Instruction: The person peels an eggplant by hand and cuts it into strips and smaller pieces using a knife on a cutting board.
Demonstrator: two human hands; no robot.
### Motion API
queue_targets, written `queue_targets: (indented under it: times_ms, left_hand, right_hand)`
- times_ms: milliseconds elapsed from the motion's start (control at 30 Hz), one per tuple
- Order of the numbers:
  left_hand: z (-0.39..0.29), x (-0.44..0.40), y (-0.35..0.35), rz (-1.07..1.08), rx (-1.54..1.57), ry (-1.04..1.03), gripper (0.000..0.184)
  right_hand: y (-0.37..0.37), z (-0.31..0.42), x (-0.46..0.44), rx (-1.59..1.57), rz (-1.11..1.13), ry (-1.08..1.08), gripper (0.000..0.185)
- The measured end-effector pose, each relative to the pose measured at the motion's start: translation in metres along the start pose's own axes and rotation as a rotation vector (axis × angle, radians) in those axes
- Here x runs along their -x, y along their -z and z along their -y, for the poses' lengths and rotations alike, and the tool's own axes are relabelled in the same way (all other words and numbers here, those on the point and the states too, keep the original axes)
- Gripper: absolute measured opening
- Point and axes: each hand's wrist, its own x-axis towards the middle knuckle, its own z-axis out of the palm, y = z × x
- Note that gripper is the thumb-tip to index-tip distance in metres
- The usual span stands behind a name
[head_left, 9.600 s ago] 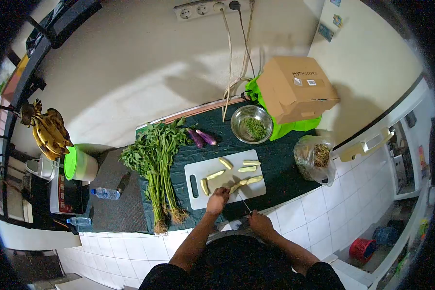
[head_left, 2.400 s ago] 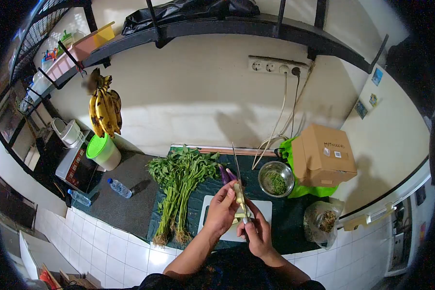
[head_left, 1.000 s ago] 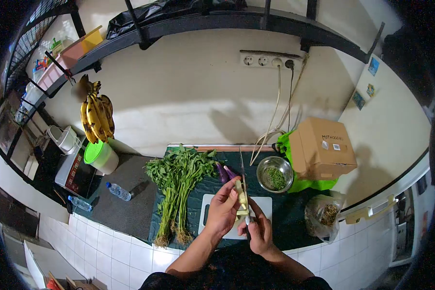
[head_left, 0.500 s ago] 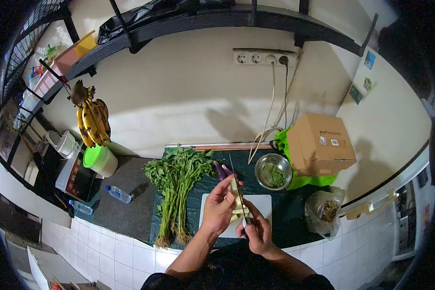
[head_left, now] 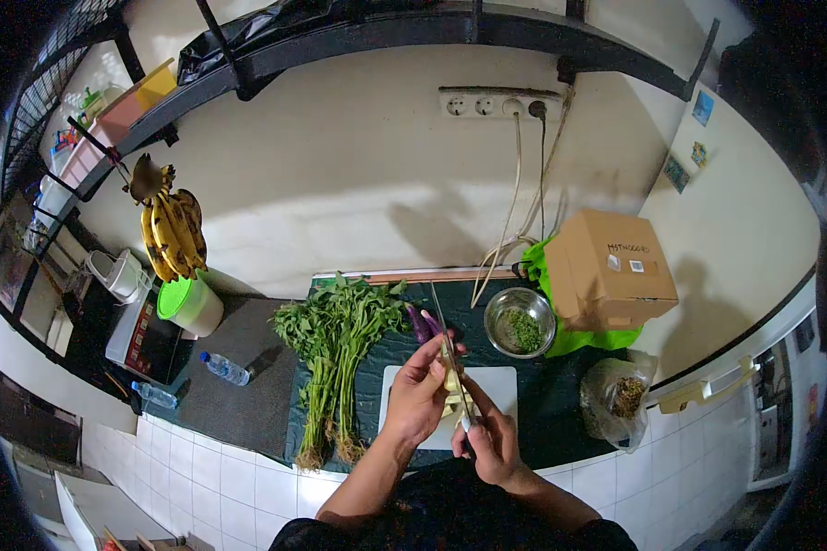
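Note:
My left hand (head_left: 419, 393) is closed round a pale peeled vegetable piece (head_left: 450, 375), raised above the white cutting board (head_left: 402, 432). My right hand (head_left: 489, 441) grips a knife (head_left: 439, 312) by its handle, the long thin blade pointing up and away, against or just beside the piece. More pale pieces lie on the board, partly hidden by my hands. Behind the board are two purple eggplants (head_left: 421, 325). A large bunch of leafy greens with roots (head_left: 340, 354) lies left of the board.
A metal bowl of chopped greens (head_left: 520, 323) stands behind right, near a cardboard box (head_left: 611, 269) on a green bag (head_left: 570, 342). A plastic bag (head_left: 618, 404) sits at the right. At the left are bottles (head_left: 224, 368), a green-lidded container (head_left: 190, 306) and hanging bananas (head_left: 173, 230).
Since the oldest frame, both hands have risen from the board with the piece and knife. Over the last second the view has shifted slightly, and the blade tip has swung left.

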Motion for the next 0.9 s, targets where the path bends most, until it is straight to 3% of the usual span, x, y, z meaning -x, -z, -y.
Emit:
queue_targets:
  times_ms: [467,900]
  left_hand:
    - [0.007,-0.002,0.009,0.011,0.141,0.095,0.044]
    - [0.001,0.003,0.005,0.054,0.074,0.061,0.051]
  right_hand:
    - [-0.002,0.004,-0.003,0.179,-0.018,0.08,0.064]
    - [0.0,0.011,0.0,0.161,-0.005,0.0,0.059]
